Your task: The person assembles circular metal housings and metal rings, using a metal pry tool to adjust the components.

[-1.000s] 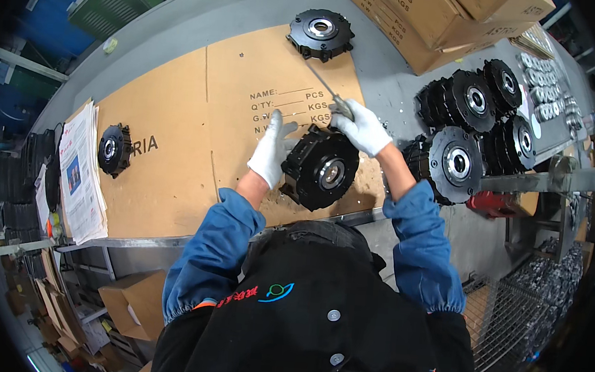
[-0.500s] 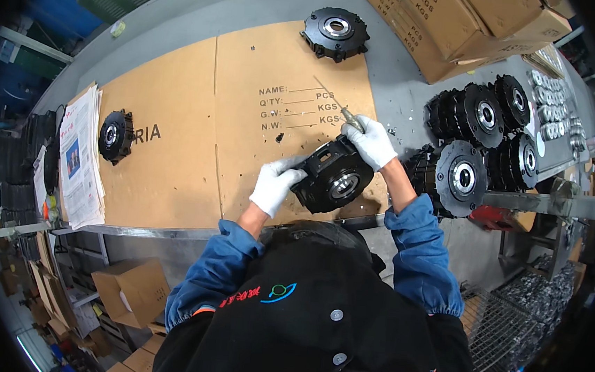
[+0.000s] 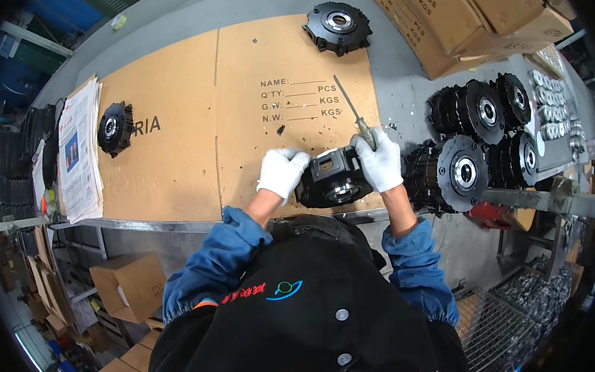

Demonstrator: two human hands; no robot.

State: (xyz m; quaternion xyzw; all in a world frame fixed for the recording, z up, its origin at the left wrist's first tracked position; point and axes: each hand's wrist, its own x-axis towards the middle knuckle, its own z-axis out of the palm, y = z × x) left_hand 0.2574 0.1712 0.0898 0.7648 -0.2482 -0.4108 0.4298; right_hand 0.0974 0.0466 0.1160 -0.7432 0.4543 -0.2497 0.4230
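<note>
A round black metal housing (image 3: 333,190) with notched edges and a bright bearing bore is tilted up near the bench's front edge, a rectangular opening on its upper side. My white-gloved left hand (image 3: 282,172) is closed on its left edge, fingers bent. The gloved right hand (image 3: 382,160) is wrapped round the greenish handle of a slim file (image 3: 349,105) and rests against the housing's right side. The file's long thin blade points away and to the left, clear of the housing. Part of the file's handle is hidden in the glove.
Flattened cardboard (image 3: 172,176) with dark crumbs covers the bench. Single housings stand at the far edge (image 3: 338,27) and at left (image 3: 115,130), beside stacked newspapers (image 3: 79,158). Stacked housings (image 3: 458,172) are at right, near silver rings (image 3: 550,104). Cartons (image 3: 456,31) stand at the back right.
The housing has tipped so its side opening faces up more. My left hand has shifted slightly up and right; the right hand has moved right and nearer, turning the file's blade steeper.
</note>
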